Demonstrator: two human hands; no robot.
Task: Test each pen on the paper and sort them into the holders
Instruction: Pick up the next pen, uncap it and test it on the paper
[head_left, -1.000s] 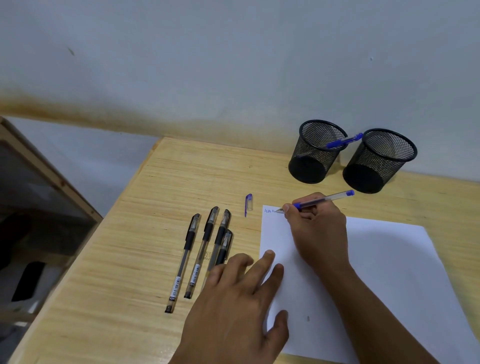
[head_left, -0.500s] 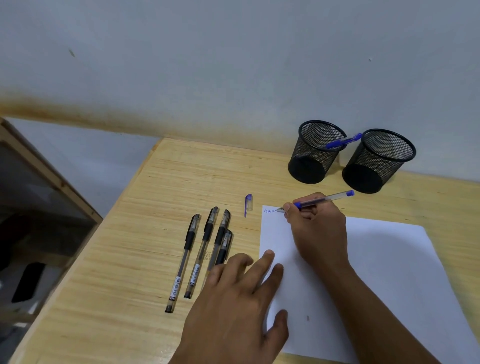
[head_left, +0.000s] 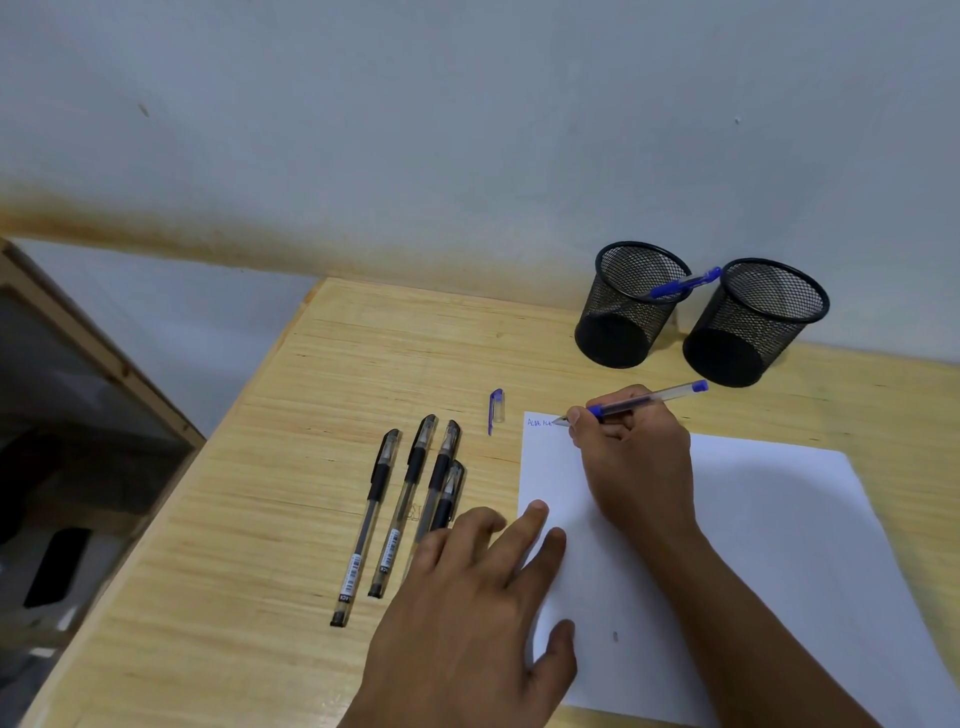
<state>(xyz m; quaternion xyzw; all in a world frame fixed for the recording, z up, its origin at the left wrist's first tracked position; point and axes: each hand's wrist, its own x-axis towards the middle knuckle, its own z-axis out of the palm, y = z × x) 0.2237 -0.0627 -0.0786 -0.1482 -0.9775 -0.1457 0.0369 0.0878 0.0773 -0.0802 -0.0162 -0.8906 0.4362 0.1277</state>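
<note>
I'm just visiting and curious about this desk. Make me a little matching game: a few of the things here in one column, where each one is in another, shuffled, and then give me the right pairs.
Things
1. blue pen
2. pen cap
3. capped blue pen
4. black pens

Places
A. leaning in the left mesh holder
B. lying in a row on the table, left of the paper
C. gripped in the right hand, tip on the paper
D. lying alone on the table, near the paper's far left corner

Pairs: 1-C, 2-D, 3-A, 4-B
</note>
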